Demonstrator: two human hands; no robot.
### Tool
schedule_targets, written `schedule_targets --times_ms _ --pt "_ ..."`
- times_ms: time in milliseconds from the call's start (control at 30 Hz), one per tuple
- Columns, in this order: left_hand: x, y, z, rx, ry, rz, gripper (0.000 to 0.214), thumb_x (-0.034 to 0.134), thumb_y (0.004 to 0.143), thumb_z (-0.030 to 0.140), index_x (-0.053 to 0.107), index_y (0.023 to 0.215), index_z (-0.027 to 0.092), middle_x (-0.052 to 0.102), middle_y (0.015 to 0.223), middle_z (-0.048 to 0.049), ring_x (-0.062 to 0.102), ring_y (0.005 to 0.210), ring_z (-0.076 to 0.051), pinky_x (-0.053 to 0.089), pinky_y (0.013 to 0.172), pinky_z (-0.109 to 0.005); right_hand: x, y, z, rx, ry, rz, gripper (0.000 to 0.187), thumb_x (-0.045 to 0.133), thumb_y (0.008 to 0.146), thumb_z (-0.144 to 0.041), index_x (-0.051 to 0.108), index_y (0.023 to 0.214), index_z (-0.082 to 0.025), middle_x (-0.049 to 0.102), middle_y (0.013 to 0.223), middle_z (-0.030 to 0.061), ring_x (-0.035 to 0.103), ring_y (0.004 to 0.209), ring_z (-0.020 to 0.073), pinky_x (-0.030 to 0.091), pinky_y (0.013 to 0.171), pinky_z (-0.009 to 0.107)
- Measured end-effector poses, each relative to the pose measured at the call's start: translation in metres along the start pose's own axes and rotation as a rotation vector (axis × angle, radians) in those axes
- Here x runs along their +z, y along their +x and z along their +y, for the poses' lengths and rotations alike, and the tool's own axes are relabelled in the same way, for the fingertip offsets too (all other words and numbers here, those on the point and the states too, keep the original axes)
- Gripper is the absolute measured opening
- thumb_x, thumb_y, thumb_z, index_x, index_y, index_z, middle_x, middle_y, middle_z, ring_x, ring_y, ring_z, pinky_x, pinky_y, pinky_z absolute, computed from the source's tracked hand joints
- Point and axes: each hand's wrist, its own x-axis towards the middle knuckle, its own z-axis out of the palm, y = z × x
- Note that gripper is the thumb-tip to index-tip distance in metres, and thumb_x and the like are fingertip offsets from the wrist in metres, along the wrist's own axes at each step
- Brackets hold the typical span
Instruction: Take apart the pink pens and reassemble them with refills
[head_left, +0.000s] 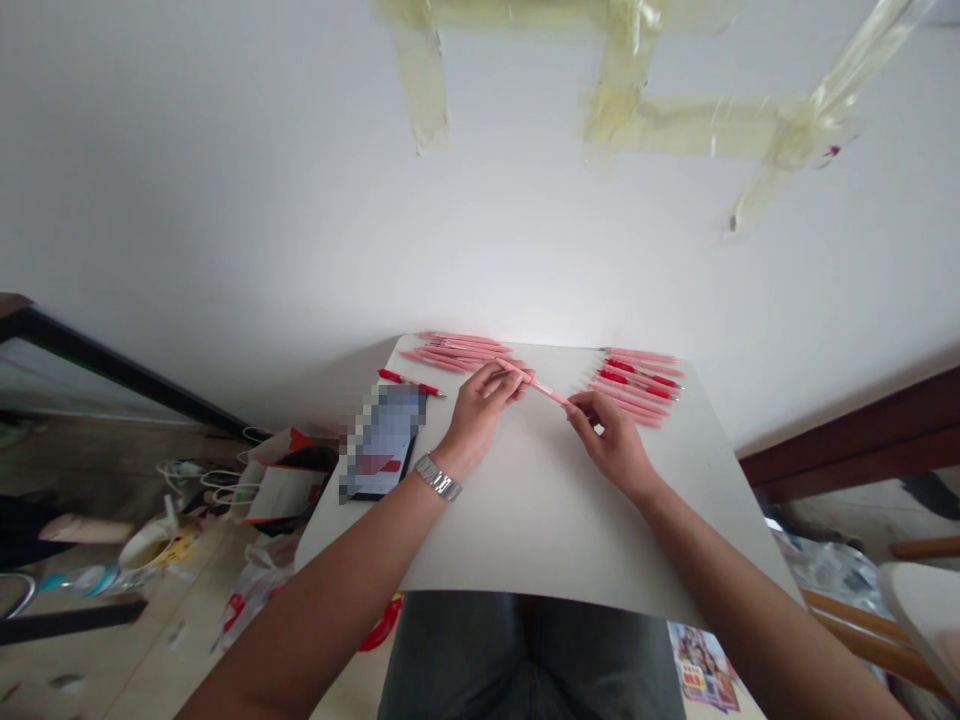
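Observation:
A pink pen (551, 392) is held slantwise above the white table, between both hands. Fingers and thumb of my left hand (486, 402) pinch its upper left end, and a metal watch sits on that wrist. At the pen's lower right end, my right hand (606, 432) grips the tip between thumb and fingers. Behind my left hand lies a group of pink pens (459, 350). Beyond my right hand is a row of pink pens (637, 400) with red pens (641, 380) among them.
The small white table (547, 530) stands against a wall with yellowed tape (690, 122). On its left lie a phone (386, 440), its screen blurred, and a red pen (411, 383). A box (281, 480), cables and bags are on the floor at left. A stool edge shows at lower right.

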Motion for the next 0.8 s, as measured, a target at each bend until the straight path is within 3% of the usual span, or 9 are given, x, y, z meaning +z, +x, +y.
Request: schedule_targets --times_ms 200,367,500,800 --pt "-0.0001 -0.0001 -0.0005 0.001 0.010 0.001 0.024 0.082 0.087 0.038 0.073 0.101 0.020 0.075 0.119 -0.0106 0.068 0.118 -0.024 0.051 0.094 -0.033 -0.0002 0.0000 -0.0003 0.025 -0.002 -0.036 0.030 0.052 0.105 -0.050 0.065 0.104 -0.022 0.070 0.091 0.0056 0.062 0.074 0.0177 0.050 0.066 0.031" --pt "0.0009 -0.0003 -0.0004 0.010 0.007 0.008 0.024 0.082 0.087 0.038 0.072 0.099 0.019 0.073 0.124 -0.0107 0.068 0.118 -0.025 0.051 0.092 -0.032 0.0025 -0.0010 0.0036 0.039 0.054 0.017 0.030 0.064 0.098 -0.046 0.061 0.117 -0.024 0.069 0.098 0.0049 0.063 0.076 0.0170 0.053 0.067 0.031" --pt "0.0015 -0.0006 0.0005 0.009 -0.006 0.010 0.025 0.083 0.086 0.039 0.072 0.097 0.020 0.072 0.126 -0.0104 0.069 0.119 -0.025 0.051 0.091 -0.032 0.0039 -0.0009 0.0042 0.023 0.071 0.043 0.031 0.071 0.093 -0.045 0.059 0.114 -0.025 0.067 0.095 0.0034 0.061 0.073 0.0163 0.053 0.065 0.032" --pt "0.0002 0.0000 -0.0012 -0.008 -0.012 0.008 0.027 0.084 0.084 0.041 0.071 0.097 0.020 0.075 0.117 -0.0096 0.069 0.117 -0.025 0.052 0.092 -0.034 0.0018 -0.0007 0.0011 -0.028 0.061 0.030 0.014 0.064 0.096 -0.034 0.058 0.104 -0.024 0.065 0.095 0.0024 0.056 0.072 0.0147 0.049 0.066 0.030"
